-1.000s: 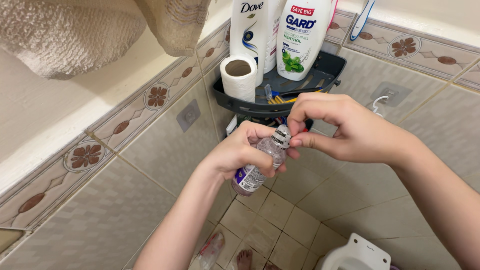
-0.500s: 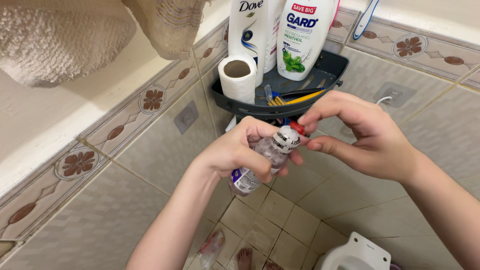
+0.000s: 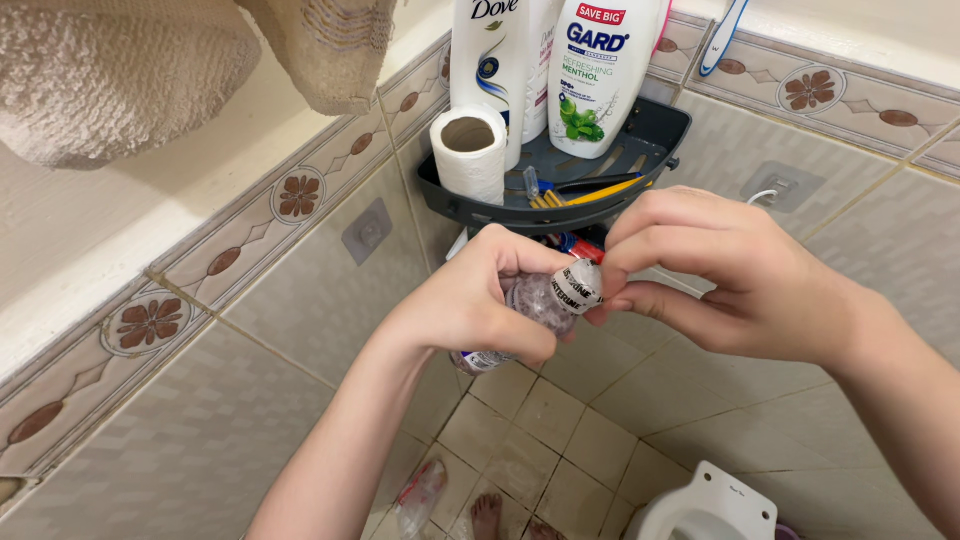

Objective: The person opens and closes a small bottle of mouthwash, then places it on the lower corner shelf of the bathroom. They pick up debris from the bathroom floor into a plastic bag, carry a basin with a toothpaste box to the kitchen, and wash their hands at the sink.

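Note:
My left hand (image 3: 470, 300) is wrapped around a small clear plastic bottle (image 3: 545, 300) with a white label, held tilted in front of a tiled corner. My right hand (image 3: 715, 275) pinches the bottle's top end between thumb and fingers, which hide the cap. A red part (image 3: 585, 247) shows just above the bottle near my right fingers. Both hands sit just below a dark corner shelf (image 3: 655, 140).
The shelf holds a toilet paper roll (image 3: 470, 150), two white pump-style bottles (image 3: 600, 70), and yellow and blue small items. Towels (image 3: 120, 75) hang at upper left. Below are floor tiles, a white toilet part (image 3: 700, 505), my toes (image 3: 487, 515) and another clear bottle (image 3: 420, 495).
Both hands have shifted slightly right and up with the bottle. My right fingers have closed tighter over its top end, and the bottle has turned so its label faces up.

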Demonstrator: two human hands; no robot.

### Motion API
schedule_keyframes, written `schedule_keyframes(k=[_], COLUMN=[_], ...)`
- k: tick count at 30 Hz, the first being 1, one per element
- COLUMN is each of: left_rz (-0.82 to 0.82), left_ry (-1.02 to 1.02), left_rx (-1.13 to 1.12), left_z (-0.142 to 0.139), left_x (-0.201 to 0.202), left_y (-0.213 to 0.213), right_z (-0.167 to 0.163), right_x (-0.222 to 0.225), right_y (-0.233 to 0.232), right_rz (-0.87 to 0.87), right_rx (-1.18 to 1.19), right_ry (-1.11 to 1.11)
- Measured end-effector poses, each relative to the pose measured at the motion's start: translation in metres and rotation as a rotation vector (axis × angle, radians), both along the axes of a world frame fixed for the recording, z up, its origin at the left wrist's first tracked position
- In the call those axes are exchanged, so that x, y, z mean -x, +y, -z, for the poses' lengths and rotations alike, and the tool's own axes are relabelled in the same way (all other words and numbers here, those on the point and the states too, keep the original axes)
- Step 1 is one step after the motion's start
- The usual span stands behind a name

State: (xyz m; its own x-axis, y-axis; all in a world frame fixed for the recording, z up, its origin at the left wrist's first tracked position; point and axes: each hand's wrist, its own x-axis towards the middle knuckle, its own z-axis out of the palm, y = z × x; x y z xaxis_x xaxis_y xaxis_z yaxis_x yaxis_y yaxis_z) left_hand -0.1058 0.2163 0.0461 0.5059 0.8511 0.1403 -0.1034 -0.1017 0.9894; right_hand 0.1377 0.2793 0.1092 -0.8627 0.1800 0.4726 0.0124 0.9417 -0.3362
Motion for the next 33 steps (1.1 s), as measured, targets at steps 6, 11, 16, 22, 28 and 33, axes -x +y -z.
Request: schedule_keyframes(k=[6, 11, 16, 22, 28, 33], left_rz=[0.054, 0.039, 0.049, 0.086, 0.046, -0.263], left_ry=[0.042, 0.057, 0.07, 0.056, -0.083, -0.232], left_rx=[-0.064, -0.041, -0.015, -0.036, 0.069, 0.076], left_z=[-0.003, -0.005, -0.007, 0.001, 0.011, 0.007], left_x=[-0.006, -0.01, -0.012, -0.015, -0.009, 0.02], left_y=[-0.001, -0.001, -0.002, 0.001, 0.007, 0.009], right_z=[-0.023, -0.029, -0.033, -0.026, -0.017, 0.006], right_x=[-0.002, 0.001, 0.0, 0.0, -0.01, -0.028], right_y=[-0.003, -0.006, -0.01, -0.008, -0.013, 0.002], right_rz=[-0.137, -0.141, -0.14, -0.178, -0.294, -0.223], right_rx=[-0.226, -0.312, -0.289, -0.339, -0.185, -0.115], right_ry=[-0.085, -0.081, -0.094, -0.09, -0.203, -0.104])
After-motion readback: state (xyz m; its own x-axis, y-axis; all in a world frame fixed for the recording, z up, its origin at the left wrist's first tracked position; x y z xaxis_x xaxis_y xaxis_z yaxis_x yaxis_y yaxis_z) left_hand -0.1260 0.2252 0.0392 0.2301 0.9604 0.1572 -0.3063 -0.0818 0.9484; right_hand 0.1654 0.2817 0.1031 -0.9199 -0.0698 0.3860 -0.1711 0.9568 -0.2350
